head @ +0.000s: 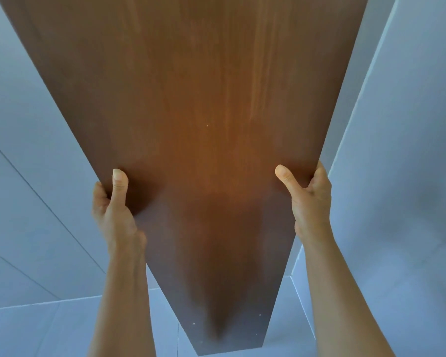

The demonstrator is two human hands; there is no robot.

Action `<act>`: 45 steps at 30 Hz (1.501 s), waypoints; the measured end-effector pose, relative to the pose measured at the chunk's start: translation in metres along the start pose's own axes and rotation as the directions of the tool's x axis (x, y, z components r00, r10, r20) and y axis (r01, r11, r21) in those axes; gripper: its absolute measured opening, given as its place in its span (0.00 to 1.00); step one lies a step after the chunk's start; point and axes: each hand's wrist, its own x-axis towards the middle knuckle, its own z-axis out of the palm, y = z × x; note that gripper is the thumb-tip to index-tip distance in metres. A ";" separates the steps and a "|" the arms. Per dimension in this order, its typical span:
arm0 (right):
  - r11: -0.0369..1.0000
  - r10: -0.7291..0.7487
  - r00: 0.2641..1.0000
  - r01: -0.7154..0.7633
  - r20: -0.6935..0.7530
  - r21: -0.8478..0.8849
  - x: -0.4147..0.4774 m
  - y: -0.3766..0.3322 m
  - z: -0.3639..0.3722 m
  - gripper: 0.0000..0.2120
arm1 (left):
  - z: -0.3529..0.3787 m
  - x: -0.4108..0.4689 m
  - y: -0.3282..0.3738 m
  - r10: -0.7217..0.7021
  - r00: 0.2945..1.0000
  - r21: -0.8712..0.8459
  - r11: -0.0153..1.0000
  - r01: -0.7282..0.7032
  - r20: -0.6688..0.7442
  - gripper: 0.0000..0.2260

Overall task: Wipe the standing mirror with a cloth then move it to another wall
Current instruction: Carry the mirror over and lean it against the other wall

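The standing mirror [196, 112] fills the middle of the view with its brown wooden back turned toward me; the glass side is hidden. It stands upright, its bottom edge near the floor at the lower middle. My left hand [113, 207] grips its left edge, thumb flat on the back panel. My right hand [308, 199] grips its right edge the same way, fingers wrapped round to the front. No cloth is in view.
A white wall [410, 150] rises close on the right, and another pale wall [23, 176] runs along the left. Light floor tiles [36, 328] lie below, with a white skirting line at the wall's foot.
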 end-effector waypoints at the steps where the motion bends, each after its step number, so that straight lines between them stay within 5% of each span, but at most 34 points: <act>1: 1.000 0.000 1.000 0.000 -0.001 -0.002 0.007 0.004 0.006 0.26 | 0.003 0.008 -0.007 -0.007 1.000 -0.005 1.000 0.007 0.006 0.15; 8: 1.000 -0.008 1.000 0.008 -0.004 -0.020 0.042 0.033 0.038 0.25 | 0.017 0.049 -0.049 -0.004 0.999 -0.053 0.999 0.006 0.032 0.04; 21: 1.000 -0.016 0.999 0.015 0.042 0.023 0.088 0.077 0.046 0.23 | 0.036 0.067 -0.092 0.016 1.000 -0.086 0.996 -0.014 0.017 0.03; 45: 0.996 0.066 0.977 -0.052 0.203 -0.073 0.166 0.096 0.095 0.26 | 0.043 0.081 -0.102 0.071 0.996 0.181 0.982 -0.060 -0.055 0.07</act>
